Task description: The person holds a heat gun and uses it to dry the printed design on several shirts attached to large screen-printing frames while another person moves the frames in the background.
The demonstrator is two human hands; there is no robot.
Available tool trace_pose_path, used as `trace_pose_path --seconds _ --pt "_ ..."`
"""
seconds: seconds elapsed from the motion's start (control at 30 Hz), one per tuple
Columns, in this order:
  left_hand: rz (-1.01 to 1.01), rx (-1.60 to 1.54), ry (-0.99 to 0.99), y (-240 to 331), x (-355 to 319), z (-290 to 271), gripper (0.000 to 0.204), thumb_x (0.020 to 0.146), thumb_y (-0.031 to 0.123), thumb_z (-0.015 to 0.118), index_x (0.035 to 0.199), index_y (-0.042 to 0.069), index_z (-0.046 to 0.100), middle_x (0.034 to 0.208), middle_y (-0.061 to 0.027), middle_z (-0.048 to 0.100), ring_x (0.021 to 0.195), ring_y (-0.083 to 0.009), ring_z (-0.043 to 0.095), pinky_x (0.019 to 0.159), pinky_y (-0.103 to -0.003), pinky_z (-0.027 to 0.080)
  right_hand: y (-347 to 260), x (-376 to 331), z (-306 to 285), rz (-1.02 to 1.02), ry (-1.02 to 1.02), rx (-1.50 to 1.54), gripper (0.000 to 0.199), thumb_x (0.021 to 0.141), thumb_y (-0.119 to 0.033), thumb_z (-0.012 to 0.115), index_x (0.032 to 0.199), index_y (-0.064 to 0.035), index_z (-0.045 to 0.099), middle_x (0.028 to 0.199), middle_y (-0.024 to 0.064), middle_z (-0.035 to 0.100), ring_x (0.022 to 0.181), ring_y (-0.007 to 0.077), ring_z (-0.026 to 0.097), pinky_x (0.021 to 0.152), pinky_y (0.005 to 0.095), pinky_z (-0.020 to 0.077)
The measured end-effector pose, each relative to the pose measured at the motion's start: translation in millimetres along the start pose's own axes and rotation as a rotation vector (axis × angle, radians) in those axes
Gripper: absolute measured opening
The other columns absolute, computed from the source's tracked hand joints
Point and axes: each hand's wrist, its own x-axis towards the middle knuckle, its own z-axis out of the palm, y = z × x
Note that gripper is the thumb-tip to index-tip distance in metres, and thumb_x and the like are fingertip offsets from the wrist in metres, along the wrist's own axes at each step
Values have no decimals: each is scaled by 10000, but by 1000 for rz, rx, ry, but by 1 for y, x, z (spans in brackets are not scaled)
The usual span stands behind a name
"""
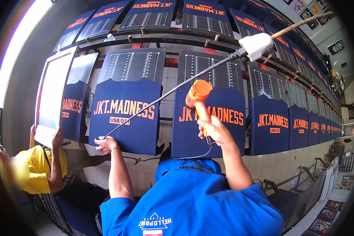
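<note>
My right hand [216, 131] is wrapped round the handle of an orange heat gun [200, 96], held above a navy shirt piece [208, 135] with orange lettering. That piece lies flat on a dark board with white ruled marks [208, 70]. My left hand [105, 144] pinches a grey power cable [171, 91] over the lower edge of the neighbouring navy piece [124, 94]. From there the cable runs taut up to a white socket [256, 45] hanging on a brown cord. A thinner lead trails from the heat gun's handle below the boards.
Long rows of similar boards with navy pieces [268, 126] stretch away to the right and along the far side. A metal rail [153, 37] separates the rows. At left, a co-worker in a yellow shirt [31, 169] holds a pale framed screen [53, 98] upright.
</note>
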Motion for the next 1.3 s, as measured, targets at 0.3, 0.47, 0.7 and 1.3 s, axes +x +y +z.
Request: trace_pose_path --seconds 0.3,0.47,0.7,1.3 --pt "36 -29 42 -8 1 10 395 955 399 437 1319 248 458 1310 -247 419 1079 -392 556 899 -535 408 -6 -44 -8 144 -69 -39 227 908 -217 619 968 -18 527 767 37 568 629 131 615 577 264 525" --pt "33 7 45 -3 0 10 393 954 388 443 1318 240 459 1317 -250 414 1091 -391 550 910 -530 407 -6 -47 -3 152 -29 -69 231 908 -210 625 980 -18 519 772 40 564 630 124 612 581 259 523" --pt "40 6 119 -8 6 19 377 925 361 498 1283 246 489 1267 -235 468 1094 -399 550 895 -529 410 -3 -32 12 158 -133 -62 248 911 -219 623 996 -13 516 780 38 560 646 122 613 584 247 519" --pt "44 53 78 -4 2 11 376 946 339 480 1305 231 450 1312 -245 416 1102 -397 539 898 -527 408 -8 7 1 77 -56 -66 235 904 -223 615 983 -27 513 771 42 573 630 130 616 582 275 527"
